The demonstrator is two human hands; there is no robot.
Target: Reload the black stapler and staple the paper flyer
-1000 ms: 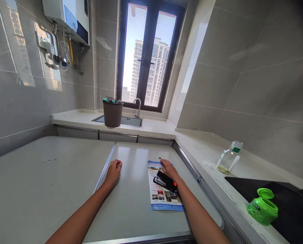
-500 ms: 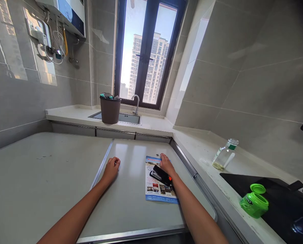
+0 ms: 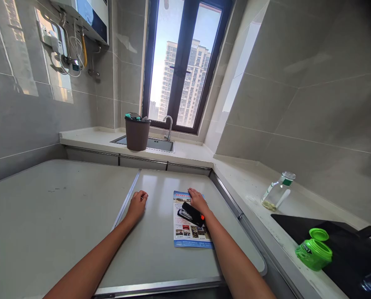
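The right hand (image 3: 198, 200) and stapler (image 3: 191, 214) cover parts of the leaflet (image 3: 178, 243), whose small print is illegible; the top edge crops the heater (image 3: 87, 16) and window (image 3: 178, 71).

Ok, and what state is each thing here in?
Leaflet: flat, right hand on its upper part
Stapler: lying on the leaflet, not gripped
Left hand: fingers curled, contents unclear
Green tub: lid flipped open
Glass jar: pale bits at the bottom
Bin: upright, filled to the rim
Window: looks shut

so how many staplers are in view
1: the black stapler lies on the flyer, beside the wrist of the right hand.
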